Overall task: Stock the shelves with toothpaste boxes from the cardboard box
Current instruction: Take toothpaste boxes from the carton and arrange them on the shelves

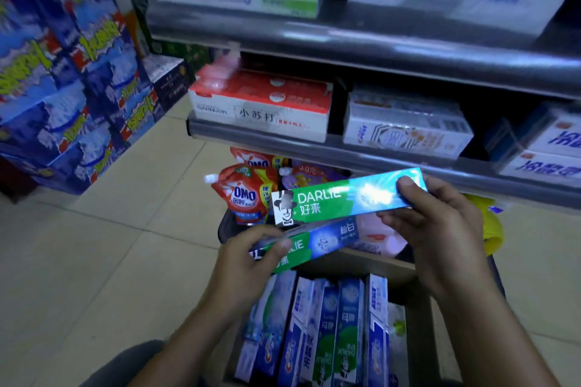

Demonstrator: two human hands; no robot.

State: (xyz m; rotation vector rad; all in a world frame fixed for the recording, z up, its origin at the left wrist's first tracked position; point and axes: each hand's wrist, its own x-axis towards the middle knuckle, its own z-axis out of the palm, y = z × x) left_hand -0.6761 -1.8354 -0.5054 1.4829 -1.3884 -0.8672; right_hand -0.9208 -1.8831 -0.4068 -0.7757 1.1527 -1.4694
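We hold 2 Darlie toothpaste boxes above the cardboard box [405, 264]: our right hand [440, 229] fingers clamp the upper box [339, 198], our left hand [248, 264] fingers clamp the lower box [317, 243].

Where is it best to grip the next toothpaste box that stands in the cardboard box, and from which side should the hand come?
Judging by their pose, grip the top end of a standing toothpaste box, pinching its two broad faces, and come from above. The boxes stand tightly side by side in the cardboard box, so only their upper ends are free. Both the left hand and right hand hold Darlie boxes now.
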